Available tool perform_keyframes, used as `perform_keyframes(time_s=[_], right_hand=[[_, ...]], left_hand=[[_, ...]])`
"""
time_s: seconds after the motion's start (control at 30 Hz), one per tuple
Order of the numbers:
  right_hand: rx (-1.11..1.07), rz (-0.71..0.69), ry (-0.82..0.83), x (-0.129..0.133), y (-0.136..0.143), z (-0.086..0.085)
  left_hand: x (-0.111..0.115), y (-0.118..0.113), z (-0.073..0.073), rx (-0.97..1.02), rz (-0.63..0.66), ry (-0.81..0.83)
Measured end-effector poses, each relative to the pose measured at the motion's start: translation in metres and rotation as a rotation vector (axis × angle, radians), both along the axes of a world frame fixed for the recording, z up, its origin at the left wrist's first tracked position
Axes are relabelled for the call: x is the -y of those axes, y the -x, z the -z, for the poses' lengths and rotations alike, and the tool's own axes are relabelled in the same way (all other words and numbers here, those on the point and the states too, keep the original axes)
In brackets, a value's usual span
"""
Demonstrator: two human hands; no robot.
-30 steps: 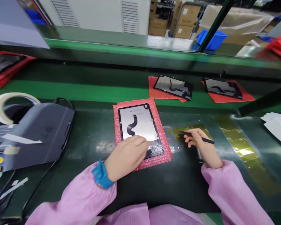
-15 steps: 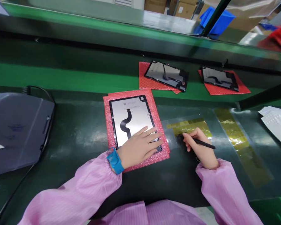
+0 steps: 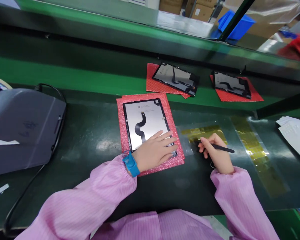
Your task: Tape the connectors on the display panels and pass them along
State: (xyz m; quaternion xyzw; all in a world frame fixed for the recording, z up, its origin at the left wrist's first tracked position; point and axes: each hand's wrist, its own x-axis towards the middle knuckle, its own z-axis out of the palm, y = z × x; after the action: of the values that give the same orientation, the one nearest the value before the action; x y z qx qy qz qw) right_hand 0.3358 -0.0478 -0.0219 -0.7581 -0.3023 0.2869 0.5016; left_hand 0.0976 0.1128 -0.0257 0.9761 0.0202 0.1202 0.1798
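Observation:
My left hand (image 3: 156,150) lies flat with fingers spread over the lower end of a tablet screen panel (image 3: 150,125), covering part of it. The panel shows its silver back and a curved black ribbon cable (image 3: 140,128). Under it is a pink bubble-wrap sheet (image 3: 125,140). To the right, my right hand (image 3: 216,153) pinches black tweezers (image 3: 223,148) between thumb and fingers. Their tips point at the left part of a yellow tape sheet (image 3: 206,133) on clear backing; I cannot tell whether they touch it.
Two more screen panels (image 3: 176,78) (image 3: 232,85) lie on red bubble wrap on the back ledge. Another strip of yellow tape (image 3: 260,155) runs along the right, near white papers (image 3: 293,133). At left stands a grey device (image 3: 22,130) with a black cable (image 3: 27,186).
The camera view has shifted slightly, so the bench things sit a little differently in the picture. Both hands keep their poses, the left on the panel and the right holding the tweezers by the tape.

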Motion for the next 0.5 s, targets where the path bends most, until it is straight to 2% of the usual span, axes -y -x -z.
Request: perform_keyframes(time_s=[0.17,0.33,0.4,0.5], right_hand=[[-0.020,-0.039,0.036,-0.003,-0.001,-0.003],[-0.043,0.015,-0.052,-0.006,0.004,-0.004],[-0.064,0.042,-0.116,-0.006,0.016,-0.007],[-0.162,0.072,-0.224,-0.003,0.050,-0.013]], left_hand=[[0.000,0.001,0.003,-0.001,-0.008,0.039],[0.001,-0.002,0.003,0.002,0.007,0.090],[-0.001,0.000,0.000,0.068,0.006,0.165],[-0.005,0.015,-0.008,0.303,-0.075,0.359]])
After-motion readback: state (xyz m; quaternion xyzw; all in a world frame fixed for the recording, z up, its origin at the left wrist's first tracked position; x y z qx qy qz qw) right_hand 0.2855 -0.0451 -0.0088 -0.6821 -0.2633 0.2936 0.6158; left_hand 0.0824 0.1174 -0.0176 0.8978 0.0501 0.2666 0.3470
